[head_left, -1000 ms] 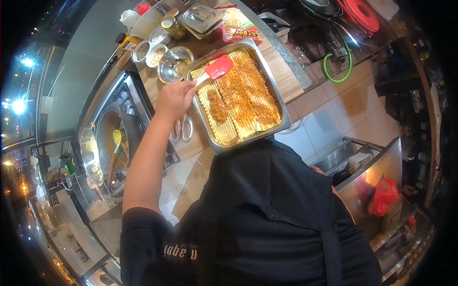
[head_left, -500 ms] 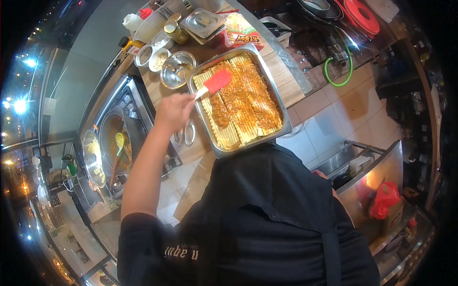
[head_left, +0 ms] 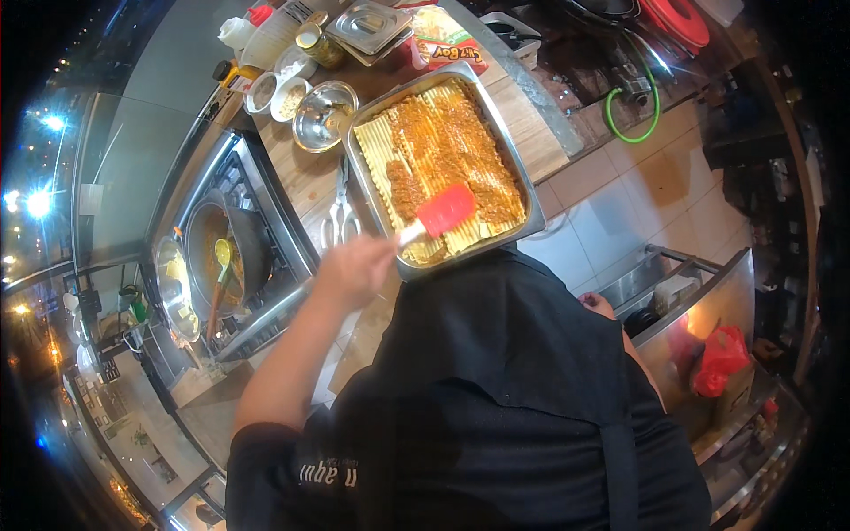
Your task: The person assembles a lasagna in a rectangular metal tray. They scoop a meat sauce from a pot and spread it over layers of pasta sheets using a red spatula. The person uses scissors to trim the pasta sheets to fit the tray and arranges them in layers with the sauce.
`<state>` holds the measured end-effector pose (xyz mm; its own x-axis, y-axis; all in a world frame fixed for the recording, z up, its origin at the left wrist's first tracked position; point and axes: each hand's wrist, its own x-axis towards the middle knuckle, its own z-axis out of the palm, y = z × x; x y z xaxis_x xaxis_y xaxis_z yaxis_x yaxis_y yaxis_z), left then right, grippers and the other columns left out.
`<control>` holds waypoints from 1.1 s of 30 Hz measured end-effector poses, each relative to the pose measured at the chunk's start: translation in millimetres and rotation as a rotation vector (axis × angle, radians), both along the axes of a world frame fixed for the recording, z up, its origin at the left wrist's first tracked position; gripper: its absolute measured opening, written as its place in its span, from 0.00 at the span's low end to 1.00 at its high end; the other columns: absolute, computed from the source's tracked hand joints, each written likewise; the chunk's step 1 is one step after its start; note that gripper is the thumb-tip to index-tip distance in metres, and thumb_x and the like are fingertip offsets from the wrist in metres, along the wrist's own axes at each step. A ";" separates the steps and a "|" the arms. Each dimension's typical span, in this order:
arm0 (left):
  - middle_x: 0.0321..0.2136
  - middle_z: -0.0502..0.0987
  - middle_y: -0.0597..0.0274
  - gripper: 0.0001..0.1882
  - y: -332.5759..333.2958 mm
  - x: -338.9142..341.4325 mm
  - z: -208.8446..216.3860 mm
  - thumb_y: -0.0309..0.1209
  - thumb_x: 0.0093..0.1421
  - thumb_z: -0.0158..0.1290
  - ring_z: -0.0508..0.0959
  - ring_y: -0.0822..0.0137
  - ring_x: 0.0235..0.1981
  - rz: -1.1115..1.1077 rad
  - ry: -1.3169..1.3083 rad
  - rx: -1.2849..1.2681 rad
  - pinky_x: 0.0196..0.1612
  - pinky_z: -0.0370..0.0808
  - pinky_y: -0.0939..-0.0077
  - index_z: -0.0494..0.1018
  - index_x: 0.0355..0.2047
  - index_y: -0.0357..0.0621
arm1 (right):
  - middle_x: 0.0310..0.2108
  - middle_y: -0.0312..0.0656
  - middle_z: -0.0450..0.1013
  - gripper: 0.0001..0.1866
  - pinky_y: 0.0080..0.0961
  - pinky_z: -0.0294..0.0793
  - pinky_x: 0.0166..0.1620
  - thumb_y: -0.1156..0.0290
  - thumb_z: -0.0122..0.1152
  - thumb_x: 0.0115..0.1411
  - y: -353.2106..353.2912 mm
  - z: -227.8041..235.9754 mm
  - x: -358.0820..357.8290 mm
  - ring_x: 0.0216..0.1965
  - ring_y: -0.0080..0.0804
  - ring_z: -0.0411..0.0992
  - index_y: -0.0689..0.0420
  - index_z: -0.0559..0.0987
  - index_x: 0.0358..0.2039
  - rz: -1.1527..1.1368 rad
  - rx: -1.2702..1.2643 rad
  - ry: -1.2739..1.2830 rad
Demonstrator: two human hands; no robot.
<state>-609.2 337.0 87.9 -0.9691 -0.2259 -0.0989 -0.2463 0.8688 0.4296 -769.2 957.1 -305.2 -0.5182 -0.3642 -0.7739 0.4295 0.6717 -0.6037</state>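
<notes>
White lamps [head_left: 38,203] flare at left and warm glare glows on a steel panel [head_left: 702,311] as pale light washes the floor tiles [head_left: 584,246], the left hand [head_left: 356,270] slightly soft, straight lines bowing toward the fisheye view's blackened rim.

We wear a black short-sleeved shirt [head_left: 513,469], white lettering [head_left: 328,475] on its left side, beneath a black apron [head_left: 505,341] with dark shoulder straps [head_left: 618,469].

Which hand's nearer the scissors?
Left. The left hand, gripping the spatula, is just on the near side of the scissors; contact is unclear. The right hand is well off to their right, past the pan.
</notes>
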 end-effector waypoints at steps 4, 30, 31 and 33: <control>0.34 0.86 0.52 0.13 7.5 14.8 16.8 0.33 0.68 0.68 0.86 0.46 0.35 -0.031 -0.026 0.121 0.39 0.83 0.53 0.90 0.52 0.53 | 0.35 0.38 0.85 0.12 0.29 0.80 0.40 0.71 0.70 0.70 8.4 -9.0 1.7 0.35 0.26 0.82 0.56 0.85 0.52 0.122 -0.002 0.043; 0.34 0.89 0.61 0.14 -224.2 -188.2 100.1 0.37 0.69 0.72 0.84 0.70 0.35 -0.555 -0.431 0.229 0.41 0.80 0.66 0.89 0.49 0.43 | 0.31 0.32 0.77 0.08 0.25 0.74 0.32 0.78 0.69 0.71 -12.2 20.3 145.9 0.29 0.21 0.75 0.54 0.81 0.48 -0.275 -0.087 0.010; 0.34 0.90 0.60 0.12 -219.0 -206.2 98.8 0.34 0.68 0.72 0.86 0.67 0.35 -0.628 -0.457 0.104 0.41 0.81 0.64 0.89 0.47 0.42 | 0.29 0.32 0.76 0.09 0.28 0.72 0.29 0.78 0.68 0.72 -27.0 39.5 150.4 0.27 0.21 0.74 0.53 0.80 0.48 -0.285 -0.049 -0.090; 0.35 0.90 0.57 0.11 -200.0 -242.8 90.7 0.32 0.66 0.72 0.88 0.63 0.36 -0.739 -0.560 -0.063 0.41 0.82 0.63 0.89 0.46 0.42 | 0.28 0.33 0.75 0.08 0.29 0.70 0.27 0.78 0.66 0.73 -44.2 59.2 170.4 0.25 0.21 0.72 0.52 0.79 0.49 -0.345 -0.055 -0.123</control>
